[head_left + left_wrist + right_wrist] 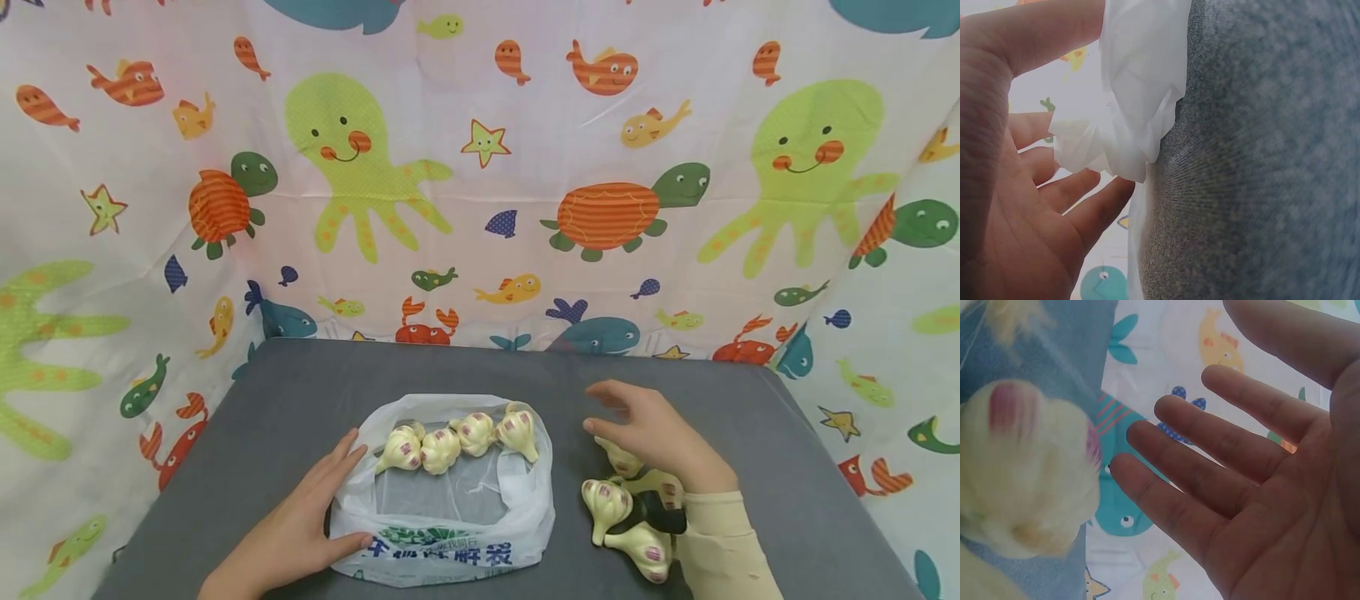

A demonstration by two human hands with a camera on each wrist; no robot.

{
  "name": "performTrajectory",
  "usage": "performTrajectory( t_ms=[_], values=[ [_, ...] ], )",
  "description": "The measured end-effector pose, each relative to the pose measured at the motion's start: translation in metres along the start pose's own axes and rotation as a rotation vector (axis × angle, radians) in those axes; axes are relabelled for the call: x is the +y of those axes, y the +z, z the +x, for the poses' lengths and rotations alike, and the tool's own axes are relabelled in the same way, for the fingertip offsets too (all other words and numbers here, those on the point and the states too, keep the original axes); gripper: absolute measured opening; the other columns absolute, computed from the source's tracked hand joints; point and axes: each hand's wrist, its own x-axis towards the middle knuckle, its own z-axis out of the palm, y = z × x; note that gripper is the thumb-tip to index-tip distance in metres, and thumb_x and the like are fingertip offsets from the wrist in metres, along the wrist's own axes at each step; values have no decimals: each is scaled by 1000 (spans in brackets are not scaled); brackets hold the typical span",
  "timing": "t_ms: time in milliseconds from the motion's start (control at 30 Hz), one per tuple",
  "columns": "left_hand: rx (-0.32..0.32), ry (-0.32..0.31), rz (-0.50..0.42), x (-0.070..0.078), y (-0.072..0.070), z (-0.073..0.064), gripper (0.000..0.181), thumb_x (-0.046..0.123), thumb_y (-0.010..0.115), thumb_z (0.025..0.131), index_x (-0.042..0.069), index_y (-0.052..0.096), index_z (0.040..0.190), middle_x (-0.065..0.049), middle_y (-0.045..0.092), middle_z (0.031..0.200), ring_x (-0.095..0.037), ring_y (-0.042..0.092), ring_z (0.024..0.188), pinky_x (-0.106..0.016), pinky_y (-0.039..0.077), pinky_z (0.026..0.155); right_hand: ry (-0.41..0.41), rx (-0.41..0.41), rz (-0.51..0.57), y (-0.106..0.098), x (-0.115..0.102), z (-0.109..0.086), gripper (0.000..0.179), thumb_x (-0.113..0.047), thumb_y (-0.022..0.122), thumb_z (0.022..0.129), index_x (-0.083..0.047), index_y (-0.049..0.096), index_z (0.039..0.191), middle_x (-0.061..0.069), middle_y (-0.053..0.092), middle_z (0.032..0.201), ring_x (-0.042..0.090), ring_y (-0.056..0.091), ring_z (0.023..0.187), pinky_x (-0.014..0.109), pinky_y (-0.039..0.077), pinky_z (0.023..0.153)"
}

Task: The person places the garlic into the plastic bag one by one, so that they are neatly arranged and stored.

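Observation:
A white plastic bag (pixel 536 517) with printed lettering stands on the grey table, its mouth spread wide. Inside lies a row of several garlic bulbs (pixel 441 451). My left hand (pixel 303 517) rests against the bag's left side, fingers stretched along the rim and thumb at the front; the left wrist view shows the crumpled plastic (pixel 1141 81) between thumb and fingers. To the right of the bag, my right hand (pixel 652 429) hovers with extended fingers and an empty palm over a group of garlic bulbs (pixel 606 502). One garlic bulb (pixel 1029 469) looms large beside the fingers in the right wrist view.
A black strap or band (pixel 663 512) shows among the bulbs by the right sleeve (pixel 723 542). A cloth (pixel 480 250) printed with sea animals hangs behind the table (pixel 465 371) and along both sides.

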Motion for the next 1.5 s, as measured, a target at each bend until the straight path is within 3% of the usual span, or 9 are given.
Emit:
performTrajectory(
  t_ms=[400, 833, 1433, 1500],
  values=[
    [-7, -1, 10, -2, 0, 0, 116, 68, 85, 86, 22, 27, 176, -6, 14, 183, -39, 32, 160, -67, 46, 112, 47, -19, 27, 4, 19, -10, 54, -39, 78, 104, -9, 65, 147, 18, 66, 148, 44, 62, 136, 62, 53, 106],
    [-5, -5, 0, -2, 0, -1, 116, 64, 87, 86, 23, 27, 176, -2, 12, 184, -37, 31, 161, -67, 46, 111, 77, -18, 67, 2, 24, -19, 54, -33, 81, 102, -6, 66, 145, 20, 66, 147, 47, 63, 133, 61, 55, 104],
    [-26, -23, -2, -3, 1, -1, 116, 67, 87, 85, 26, 28, 175, -2, 12, 184, -38, 33, 160, -67, 46, 112, 100, -92, 83, 4, 40, -24, 56, -36, 85, 97, -2, 69, 138, 17, 72, 136, 42, 69, 125, 61, 56, 101],
    [-20, -17, 0, -3, 1, -2, 116, 67, 87, 85, 25, 27, 176, -3, 12, 184, -38, 33, 160, -67, 46, 111, 106, -97, 81, 4, 41, -25, 55, -36, 86, 96, -3, 70, 137, 16, 73, 135, 40, 69, 124, 57, 58, 95]
  ],
)
